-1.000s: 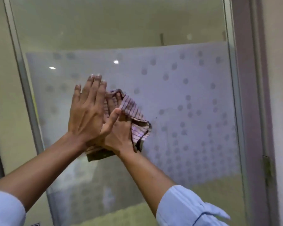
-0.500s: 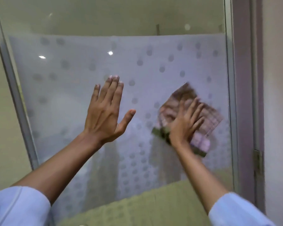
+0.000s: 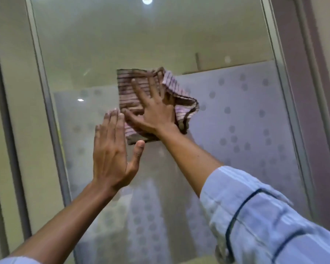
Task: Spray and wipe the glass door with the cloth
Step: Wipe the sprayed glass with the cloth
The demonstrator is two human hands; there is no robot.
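Observation:
The glass door [image 3: 236, 115] fills the view, clear on top and frosted with grey dots lower down. A brown and pink striped cloth [image 3: 128, 88] is pressed flat against the glass at the upper edge of the frosted band. My right hand [image 3: 152, 111] lies spread on the cloth, fingers pointing up and left. My left hand [image 3: 112, 151] rests flat on the glass just below and left of the cloth, fingers together, thumb out, holding nothing. No spray bottle is in view.
A metal door frame [image 3: 46, 111] runs down the left side and another frame post [image 3: 286, 103] down the right. A beige wall [image 3: 13, 92] lies to the left. A ceiling light reflection [image 3: 147, 0] shows at the top.
My right hand has swept the cloth from the right side of the glass up and left, to just above my left hand. The view has tilted upward.

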